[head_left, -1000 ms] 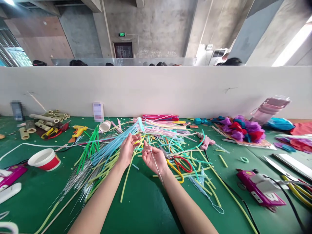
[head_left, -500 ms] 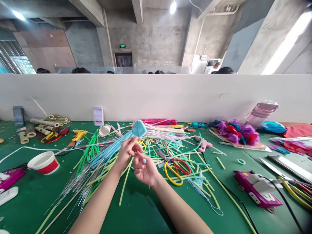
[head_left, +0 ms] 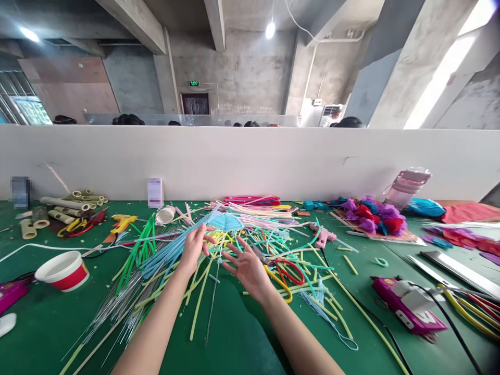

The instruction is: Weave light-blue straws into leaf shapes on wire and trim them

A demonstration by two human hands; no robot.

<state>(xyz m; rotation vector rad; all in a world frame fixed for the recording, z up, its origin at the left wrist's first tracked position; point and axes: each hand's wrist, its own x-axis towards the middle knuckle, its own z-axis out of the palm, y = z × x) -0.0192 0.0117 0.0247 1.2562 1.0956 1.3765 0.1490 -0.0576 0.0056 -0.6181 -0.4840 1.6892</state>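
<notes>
Grey concrete walls [head_left: 253, 67] rise behind a white partition [head_left: 250, 161], and on the near side of it a green tabletop [head_left: 242, 338] carries many coloured sticks; I take 12 o'clock as straight ahead, away from the person. Ahead of the hands is one light-blue leaf-like piece [head_left: 227, 222], with a thin wire stem [head_left: 211, 310] and a small blue bead [head_left: 219, 261] on it. From the left hand [head_left: 195, 247] this piece is at about 2 o'clock, and from the right hand [head_left: 250, 268] at about 11 o'clock. Its long axis runs through the gap between the hands, from near 12 o'clock at the blue end to between 6 and 7 o'clock at the tail. To the blue end the left hand is nearer, while the bead is just beside the right fingertips; whether any finger touches them, I cannot tell. Both hands are apart from each other, with fingers spread and not closed around anything. Next to the left hand, at 9 o'clock, lies a bundle of light-blue sticks [head_left: 167, 256]; the scissors [head_left: 269, 261] are close to the right hand, toward 3 o'clock.
</notes>
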